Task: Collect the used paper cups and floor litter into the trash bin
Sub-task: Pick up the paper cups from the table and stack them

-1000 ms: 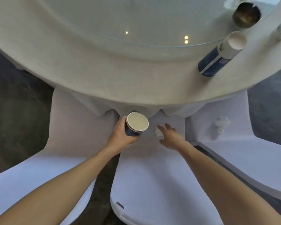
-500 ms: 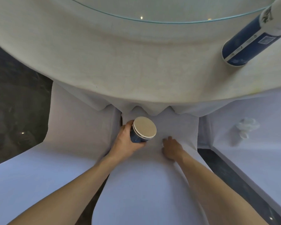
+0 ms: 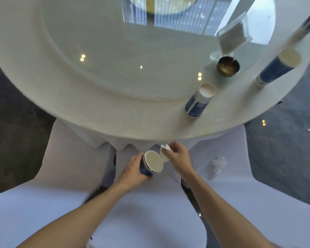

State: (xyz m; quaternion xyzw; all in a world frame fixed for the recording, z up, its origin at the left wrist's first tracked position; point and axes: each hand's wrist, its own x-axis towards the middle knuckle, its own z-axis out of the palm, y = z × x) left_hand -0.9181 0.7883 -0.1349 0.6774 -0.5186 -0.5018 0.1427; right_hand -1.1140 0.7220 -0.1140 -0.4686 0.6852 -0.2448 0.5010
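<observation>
My left hand [image 3: 132, 170] grips a stack of blue paper cups [image 3: 151, 163] with white rims, held over a white-covered chair seat below the table edge. My right hand [image 3: 179, 157] pinches a crumpled white tissue [image 3: 165, 148] right beside the cups' open mouth. On the round table stand two more blue paper cups [image 3: 199, 100] [image 3: 277, 67], both upright. Another crumpled tissue [image 3: 218, 162] lies on the chair to the right.
The round table [image 3: 114, 113] has a white cloth and a glass turntable. A small dark bowl [image 3: 227, 66] and a clear card stand [image 3: 233, 37] sit at its right. White-covered chairs [image 3: 150, 221] surround me; dark floor [image 3: 16, 140] shows at both sides. No bin is visible.
My right hand has lifted the tissue off the chair seat and brought it up beside the cups. My head has tilted up, showing more of the table.
</observation>
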